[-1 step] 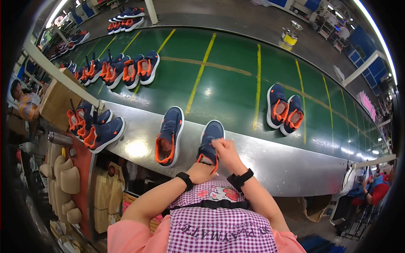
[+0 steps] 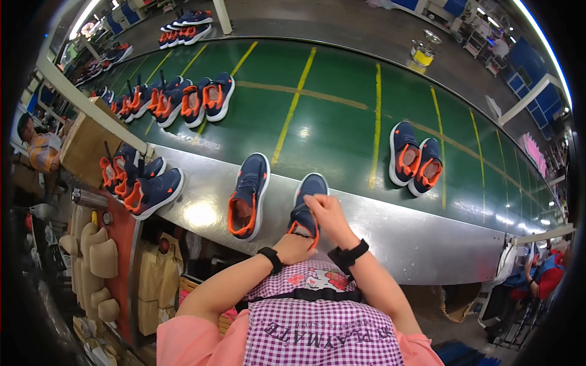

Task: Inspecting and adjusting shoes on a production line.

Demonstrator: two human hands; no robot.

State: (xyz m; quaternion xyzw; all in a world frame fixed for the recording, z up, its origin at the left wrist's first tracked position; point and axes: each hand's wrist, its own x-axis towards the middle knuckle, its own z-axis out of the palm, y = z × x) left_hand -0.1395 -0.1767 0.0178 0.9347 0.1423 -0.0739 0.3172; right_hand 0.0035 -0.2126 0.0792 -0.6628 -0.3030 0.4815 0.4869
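A navy sneaker (image 2: 312, 184) with orange lining and a white sole lies at the metal ledge's near edge, toe pointing away from me. My left hand (image 2: 294, 247) grips it around the heel and collar. My right hand (image 2: 330, 215) is closed, fingertips pinched against the upper's front; the exact part they grip is hidden. Just to the left, a matching sneaker (image 2: 249, 196) rests on the ledge, touched by neither hand. Both wrists wear black bands.
Beyond the metal ledge (image 2: 421, 244) runs a green conveyor belt (image 2: 342, 137) with yellow lines. A sneaker pair (image 2: 404, 154) sits on it at right; a row of sneakers (image 2: 216, 97) stands far left. More sneakers (image 2: 157, 192) crowd the ledge's left end, beside a white post (image 2: 97, 116).
My right fingertips have moved slightly forward and left over the sneaker's upper. My left hand keeps its grip at the heel. The whole view has shifted a little.
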